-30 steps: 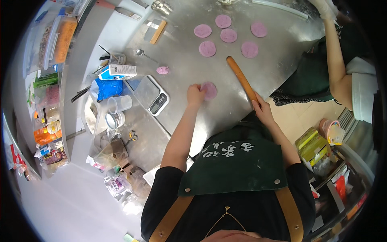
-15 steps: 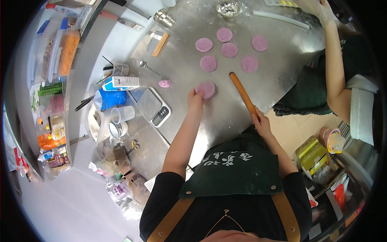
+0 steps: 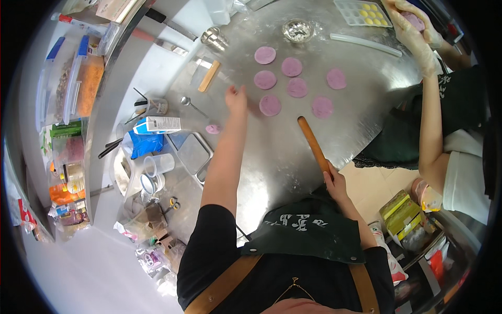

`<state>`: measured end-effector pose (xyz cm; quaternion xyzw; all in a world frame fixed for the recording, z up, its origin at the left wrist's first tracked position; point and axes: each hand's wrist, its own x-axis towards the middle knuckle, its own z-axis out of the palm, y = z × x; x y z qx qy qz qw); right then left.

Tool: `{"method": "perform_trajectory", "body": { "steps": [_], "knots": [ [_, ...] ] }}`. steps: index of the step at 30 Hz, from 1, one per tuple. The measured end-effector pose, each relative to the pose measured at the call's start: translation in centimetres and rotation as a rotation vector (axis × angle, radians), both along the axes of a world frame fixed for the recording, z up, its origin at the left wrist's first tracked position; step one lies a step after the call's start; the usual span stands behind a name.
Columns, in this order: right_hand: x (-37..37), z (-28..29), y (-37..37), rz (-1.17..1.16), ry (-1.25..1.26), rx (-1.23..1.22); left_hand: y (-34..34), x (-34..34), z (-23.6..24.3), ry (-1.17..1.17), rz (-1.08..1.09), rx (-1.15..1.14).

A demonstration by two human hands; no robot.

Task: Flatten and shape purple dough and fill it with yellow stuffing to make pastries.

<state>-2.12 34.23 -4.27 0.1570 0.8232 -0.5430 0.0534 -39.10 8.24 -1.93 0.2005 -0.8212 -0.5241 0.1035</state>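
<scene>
My left hand (image 3: pixel 236 98) reaches over the steel table left of the dough discs, thumb and fingertips slightly apart with nothing in them. My right hand (image 3: pixel 334 181) is closed around the near end of a wooden rolling pin (image 3: pixel 312 144), which slants away to the left. Several flat, round purple dough discs lie ahead of me, among them the farthest disc (image 3: pixel 265 55), a nearer disc (image 3: pixel 270 105) and one at the right (image 3: pixel 336 78). A small purple dough lump (image 3: pixel 213 129) sits left of my left forearm.
At the right, a co-worker's gloved hands (image 3: pixel 413 39) hold purple dough near a tray of yellow balls (image 3: pixel 374 14). A metal bowl (image 3: pixel 297 31) and white tube (image 3: pixel 366 45) lie at the back. Left stand a scale (image 3: pixel 193 154), spoon (image 3: pixel 193 107), carton (image 3: pixel 157 124) and cups (image 3: pixel 158 164).
My left hand has let go of the disc it held, which now lies at the far end of the left row. The hand has drawn away leftward. The view has shifted toward the far side.
</scene>
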Motion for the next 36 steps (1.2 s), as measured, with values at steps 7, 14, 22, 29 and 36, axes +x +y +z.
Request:
{"method": "perform_trajectory", "body": {
  "steps": [7,14,22,29,36],
  "knots": [
    [-0.3,0.3,1.0,0.109,-0.018,0.027,-13.9,6.0,-2.2,-0.057,0.104,-0.622],
    [-0.2,-0.4,1.0,0.091,-0.069,0.057,-17.5,6.9,-3.5,-0.196,-0.161,-0.301],
    [-0.3,0.1,0.6,0.096,-0.063,0.073,-14.3,10.2,-1.8,0.048,-0.186,-0.676],
    [-1.6,2.2,-0.8,0.299,0.196,0.227,-7.5,16.9,-0.6,0.026,-0.141,-0.433],
    [-10.9,0.5,-7.8,0.448,0.230,0.420,-5.7,28.2,-0.2,0.091,-0.168,-0.444]
  ]
}}
